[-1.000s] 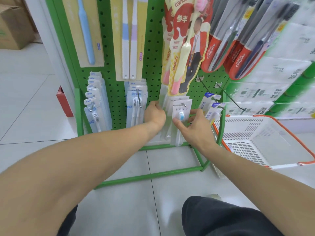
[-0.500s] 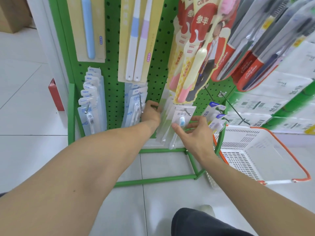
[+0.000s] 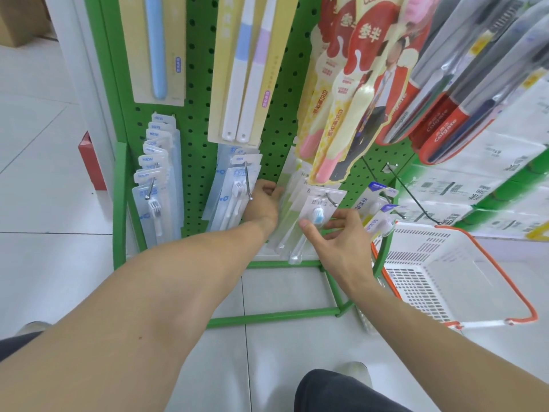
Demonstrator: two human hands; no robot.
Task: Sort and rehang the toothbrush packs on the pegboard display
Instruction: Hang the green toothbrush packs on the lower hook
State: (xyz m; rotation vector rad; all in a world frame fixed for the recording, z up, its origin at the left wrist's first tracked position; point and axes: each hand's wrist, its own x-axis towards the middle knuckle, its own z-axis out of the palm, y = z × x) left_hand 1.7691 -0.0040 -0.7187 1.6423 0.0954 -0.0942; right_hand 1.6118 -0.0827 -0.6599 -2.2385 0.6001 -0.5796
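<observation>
Clear, glossy plastic toothbrush packs [image 3: 300, 215] hang low on the perforated green pegboard [image 3: 199, 138]. My left hand [image 3: 263, 203] curls round the stack's left edge; my right hand [image 3: 329, 233] pinches the front pack, thumb on its smooth blister.

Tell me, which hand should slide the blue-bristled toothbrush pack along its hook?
Probably the right hand: its thumb and fingers already pinch the front blue-bristled toothbrush pack at the hook. The left hand grips the packs behind.
</observation>
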